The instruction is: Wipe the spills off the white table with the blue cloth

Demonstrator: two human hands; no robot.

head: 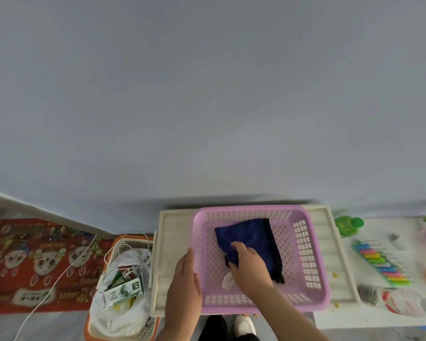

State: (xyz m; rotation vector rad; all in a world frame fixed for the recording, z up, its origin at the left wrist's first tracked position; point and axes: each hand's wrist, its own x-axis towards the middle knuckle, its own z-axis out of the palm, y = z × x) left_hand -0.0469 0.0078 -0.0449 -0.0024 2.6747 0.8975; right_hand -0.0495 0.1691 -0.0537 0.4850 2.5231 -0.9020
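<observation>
right hand (pixel 247 265) pinching blue cloth (pixel 246 238) in pink basket (pixel 312 262) | left hand (pixel 186 276) flat, steadying 9 o'clock rim | lift cloth clear, carry toward bench (pixel 379 313) at 3 o'clock

cloth (pixel 246 236): dark blue (black edge) | basket (pixel 315 254): lilac lattice | tray (pixel 172 232): cream | mat (pixel 42 264): red, cartoon figures

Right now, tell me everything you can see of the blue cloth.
The blue cloth is dark navy, soft-looking fabric with a black edge along its right side. It lies loosely folded and rumpled inside the pink basket, on the basket's perforated floor, towards the middle. The right hand is closed on its near left corner, bunching the fabric there. The left hand does not touch it; it rests against the basket's left rim. Something small and white lies beside the cloth's near edge.
</observation>
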